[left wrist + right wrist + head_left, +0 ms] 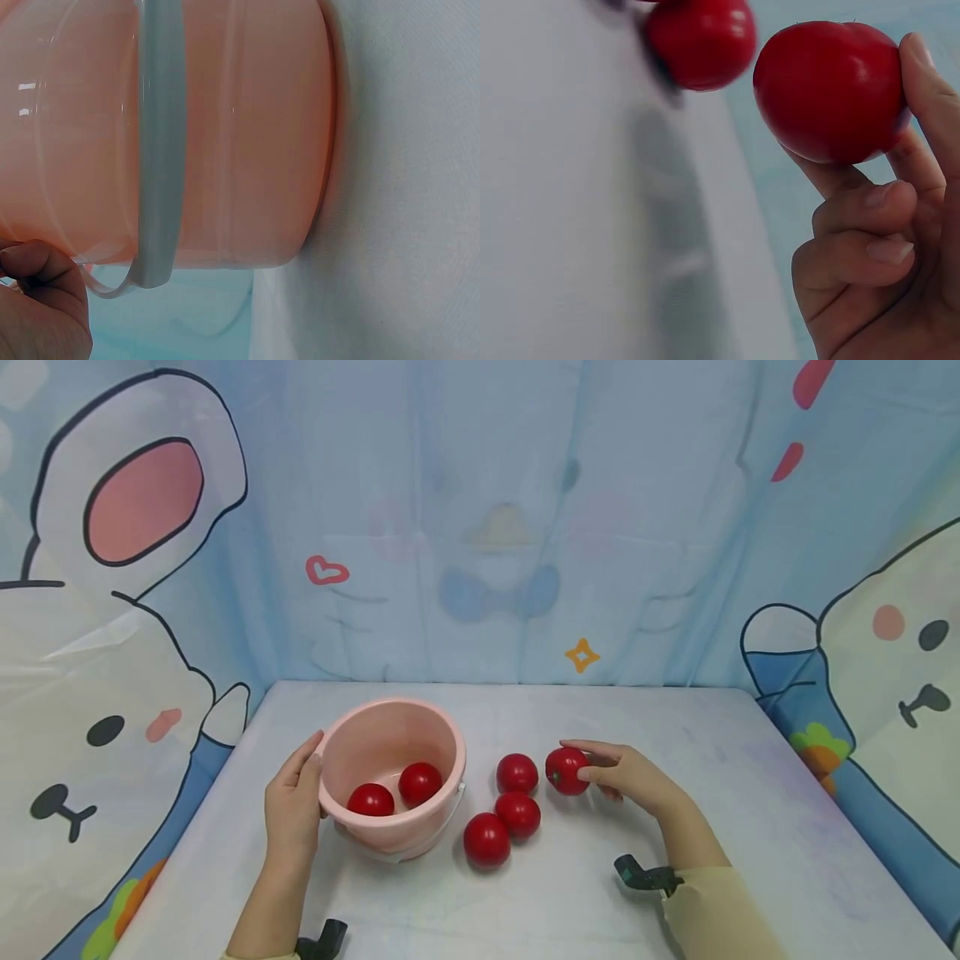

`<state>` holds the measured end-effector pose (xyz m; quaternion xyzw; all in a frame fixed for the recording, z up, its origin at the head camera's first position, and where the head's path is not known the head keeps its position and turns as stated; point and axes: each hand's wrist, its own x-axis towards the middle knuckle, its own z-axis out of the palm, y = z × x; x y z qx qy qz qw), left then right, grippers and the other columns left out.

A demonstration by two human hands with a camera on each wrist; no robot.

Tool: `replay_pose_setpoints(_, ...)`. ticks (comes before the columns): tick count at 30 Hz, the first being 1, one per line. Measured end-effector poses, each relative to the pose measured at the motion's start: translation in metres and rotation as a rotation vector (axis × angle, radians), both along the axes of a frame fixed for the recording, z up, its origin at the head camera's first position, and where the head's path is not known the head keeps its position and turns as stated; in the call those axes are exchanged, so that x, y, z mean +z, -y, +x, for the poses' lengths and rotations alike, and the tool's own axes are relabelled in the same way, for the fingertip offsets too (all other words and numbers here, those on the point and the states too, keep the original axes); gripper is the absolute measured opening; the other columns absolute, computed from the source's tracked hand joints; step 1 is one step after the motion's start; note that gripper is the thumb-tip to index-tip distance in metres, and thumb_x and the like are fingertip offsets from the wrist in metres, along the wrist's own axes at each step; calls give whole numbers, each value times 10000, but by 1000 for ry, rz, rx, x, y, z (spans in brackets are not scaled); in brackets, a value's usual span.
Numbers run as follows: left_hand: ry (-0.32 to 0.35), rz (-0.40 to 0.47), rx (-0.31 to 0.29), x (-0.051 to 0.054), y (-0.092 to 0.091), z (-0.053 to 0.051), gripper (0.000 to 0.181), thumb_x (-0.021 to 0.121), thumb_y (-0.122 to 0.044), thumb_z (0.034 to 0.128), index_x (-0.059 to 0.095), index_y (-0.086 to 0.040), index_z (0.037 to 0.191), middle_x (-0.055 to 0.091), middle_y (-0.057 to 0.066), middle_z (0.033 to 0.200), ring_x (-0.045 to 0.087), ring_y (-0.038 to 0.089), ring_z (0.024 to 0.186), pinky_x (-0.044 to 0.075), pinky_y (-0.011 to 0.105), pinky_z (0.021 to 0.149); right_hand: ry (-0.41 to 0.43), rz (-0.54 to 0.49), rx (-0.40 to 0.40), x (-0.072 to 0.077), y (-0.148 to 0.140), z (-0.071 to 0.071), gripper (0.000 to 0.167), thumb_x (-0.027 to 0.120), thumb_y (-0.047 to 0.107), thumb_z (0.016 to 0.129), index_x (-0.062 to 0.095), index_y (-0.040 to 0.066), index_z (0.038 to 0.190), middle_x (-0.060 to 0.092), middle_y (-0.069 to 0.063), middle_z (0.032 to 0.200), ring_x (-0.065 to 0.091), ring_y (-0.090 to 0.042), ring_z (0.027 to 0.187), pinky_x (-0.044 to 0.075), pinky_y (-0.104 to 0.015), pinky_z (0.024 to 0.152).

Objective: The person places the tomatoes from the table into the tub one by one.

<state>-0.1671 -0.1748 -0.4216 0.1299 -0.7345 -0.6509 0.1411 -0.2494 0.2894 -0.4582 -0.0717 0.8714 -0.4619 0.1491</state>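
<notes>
Currently, left hand [295, 802] grips bucket [386, 735], right hand [637, 778] pinches tomato [564, 770]; slackening could roll it toward table's [570, 902] right edge.

Blue curtain [487, 460], printed with 2 cartoon animals [112, 660], 1 heart [327, 580], 1 orange star [582, 656]; hangs behind white counter [555, 910].

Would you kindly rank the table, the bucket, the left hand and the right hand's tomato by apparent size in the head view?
1. Table
2. Pink bucket
3. Left hand
4. Tomato in the right hand
</notes>
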Motion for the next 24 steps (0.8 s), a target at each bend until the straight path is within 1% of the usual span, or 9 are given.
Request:
replay_pose_setpoints(2,-1,2,-1,0,0,0,346,472,-458,1014,567,-450,1347,588,-124,1383,497,147,630,478,191,563,-25,2,9,15,-1,-4,546,728,467,844,547,457,1359,591,-237,892,488,-218,542,452,-300,510)
replay_pose_setpoints(3,-1,3,-1,0,0,1,347,470,-455,1016,566,-447,1349,587,-121,1385,493,147,623,477,191,562,-40,3,13,24,-2,-7,546,724,465,850,543,455,1365,594,-232,901,481,-212,535,448,-300,509)
replay_pose_setpoints(6,-1,2,-3,0,0,1,352,462,-446,1020,562,-441,1357,585,-119,1385,485,145,608,476,192,560,-84,-1,23,51,-2,-14,562,719,459,859,531,432,1388,606,-183,913,469,-197,530,442,-305,508)
replay_pose_setpoints(9,0,-3,-7,0,0,1,356,456,-448,1021,556,-442,1362,580,-120,1389,486,146,609,479,191,566,-121,-12,54,80,3,-22,576,714,431,873,520,388,1414,595,-130,877,460,-185,528,436,-306,508)
replay_pose_setpoints(15,5,-6,-1,1,2,1,354,459,-460,1018,555,-451,1358,575,-132,1396,495,147,633,481,191,570,-184,-70,151,132,29,-40,559,701,344,899,527,309,1428,610,-90,1026,433,-175,520,411,-296,493)
replay_pose_setpoints(17,8,-9,3,1,2,1,355,460,-464,1016,555,-452,1358,570,-134,1404,497,147,638,482,191,571,-200,-79,174,145,40,-45,539,707,339,893,549,316,1408,625,-79,1056,433,-176,519,407,-292,496)
replay_pose_setpoints(18,8,-10,4,0,3,1,354,460,-464,1016,556,-452,1357,569,-134,1406,497,149,637,482,191,570,-207,-75,186,151,46,-47,530,709,350,891,557,329,1398,626,-91,992,430,-178,516,403,-294,496)
replay_pose_setpoints(20,8,-15,7,0,3,2,354,458,-463,1017,555,-453,1357,568,-133,1408,494,152,633,482,191,570,-212,-66,207,161,58,-51,520,726,372,873,575,365,1371,647,-65,995,440,-180,524,407,-294,506)
replay_pose_setpoints(24,8,-16,9,0,3,3,354,462,-467,1015,556,-455,1356,572,-132,1402,498,154,637,486,193,572,-202,-22,262,177,83,-56,509,742,425,851,586,431,1336,629,-103,871,441,-183,535,423,-309,540)
